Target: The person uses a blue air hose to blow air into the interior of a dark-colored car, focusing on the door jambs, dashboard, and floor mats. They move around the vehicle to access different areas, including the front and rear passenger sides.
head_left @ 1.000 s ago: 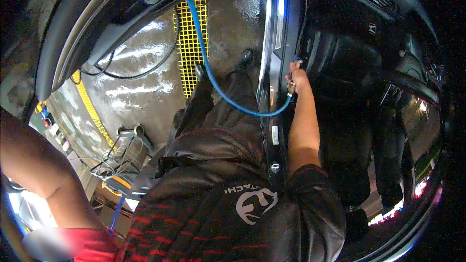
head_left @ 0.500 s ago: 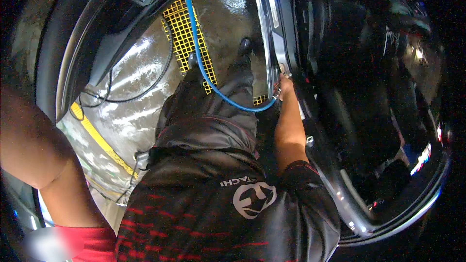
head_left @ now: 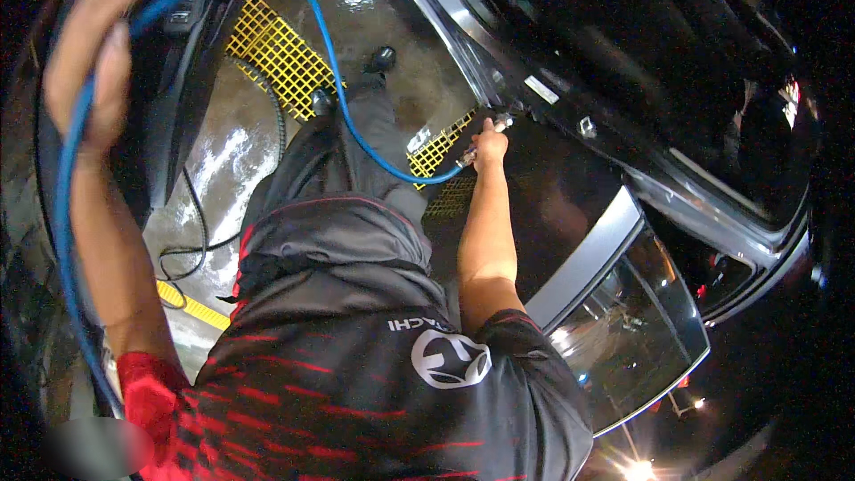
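Observation:
My right hand [head_left: 490, 146] is closed around a small metallic air blow gun [head_left: 506, 122], whose tip points toward the car's door sill [head_left: 463, 27]. From its lower end a blue air hose [head_left: 356, 138] loops away to the left, past the trouser legs. At the upper left my left hand [head_left: 93, 62] is raised with its fingers stretched out. The hose runs along this hand and wrist, then down beside the left forearm. Whether the left palm presses on the hose is hard to see.
An open car door [head_left: 183, 27] stands on the left, another door with a window [head_left: 623, 321] at the lower right. Yellow floor grating [head_left: 285, 53], a dark cable [head_left: 203, 223] and a yellow strip [head_left: 191, 303] lie on the wet floor [head_left: 232, 160].
My left hand has come up into view beside the blue hose. The view has turned; my right hand, still holding the air blow gun, appears farther left. A door with a window now shows at lower right.

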`<state>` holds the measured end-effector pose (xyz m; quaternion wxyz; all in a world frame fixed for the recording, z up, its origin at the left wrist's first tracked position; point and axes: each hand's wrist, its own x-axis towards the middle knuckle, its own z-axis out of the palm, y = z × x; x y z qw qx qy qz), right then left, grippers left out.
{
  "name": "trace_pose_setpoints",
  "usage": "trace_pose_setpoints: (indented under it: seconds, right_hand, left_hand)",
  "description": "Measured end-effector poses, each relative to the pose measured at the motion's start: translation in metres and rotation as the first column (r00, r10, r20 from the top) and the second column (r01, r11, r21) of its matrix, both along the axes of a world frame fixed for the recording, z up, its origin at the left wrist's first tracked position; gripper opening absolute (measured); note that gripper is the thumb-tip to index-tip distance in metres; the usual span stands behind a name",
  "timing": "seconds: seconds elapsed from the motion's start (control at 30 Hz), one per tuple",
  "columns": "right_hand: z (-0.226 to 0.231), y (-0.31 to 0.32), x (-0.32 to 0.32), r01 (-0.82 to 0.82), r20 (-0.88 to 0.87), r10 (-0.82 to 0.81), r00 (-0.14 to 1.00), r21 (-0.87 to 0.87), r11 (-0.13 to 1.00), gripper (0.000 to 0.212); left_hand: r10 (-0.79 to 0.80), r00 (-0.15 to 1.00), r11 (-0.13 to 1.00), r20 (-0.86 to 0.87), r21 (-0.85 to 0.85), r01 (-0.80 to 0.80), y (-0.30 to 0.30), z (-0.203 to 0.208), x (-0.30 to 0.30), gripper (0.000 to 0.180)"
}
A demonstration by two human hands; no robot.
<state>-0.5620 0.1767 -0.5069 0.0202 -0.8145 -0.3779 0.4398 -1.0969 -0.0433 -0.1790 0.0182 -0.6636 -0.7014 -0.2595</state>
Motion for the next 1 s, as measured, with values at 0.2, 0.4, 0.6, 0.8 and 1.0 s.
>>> trace_pose_setpoints:
  seconds: [0.2, 0.4, 0.6, 0.8, 1.0]
  right_hand:
    - [0.109, -0.016, 0.000, -0.076, -0.117, 0.086, 0.989, 0.092, 0.993, 0.022]
    - [0.243, -0.031, 0.010, -0.279, 0.012, 0.279, 0.960, 0.111, 0.954, 0.025]
    - [0.408, -0.043, 0.067, -0.434, 0.492, 0.140, 0.859, 0.556, 0.709, 0.030]
    - [0.320, -0.043, 0.075, -0.430, 0.373, 0.335, 0.865, 0.207, 0.879, 0.034]
    - [0.173, -0.008, 0.052, -0.349, 0.132, 0.351, 0.927, -0.041, 0.936, 0.036]
  left_hand:
    - [0.443, 0.896, 0.869, -0.033, -0.228, -0.438, -0.123, -0.120, -0.006, 0.033]
    - [0.315, 0.941, 0.913, -0.126, -0.232, -0.337, -0.139, -0.131, -0.017, 0.039]
    - [0.341, 0.926, 0.914, -0.162, -0.173, -0.367, -0.144, -0.132, -0.006, 0.038]
    - [0.323, 0.938, 0.926, -0.126, -0.161, -0.341, -0.142, -0.133, -0.010, 0.037]
    - [0.345, 0.927, 0.903, -0.148, -0.216, -0.370, -0.146, -0.126, -0.008, 0.034]
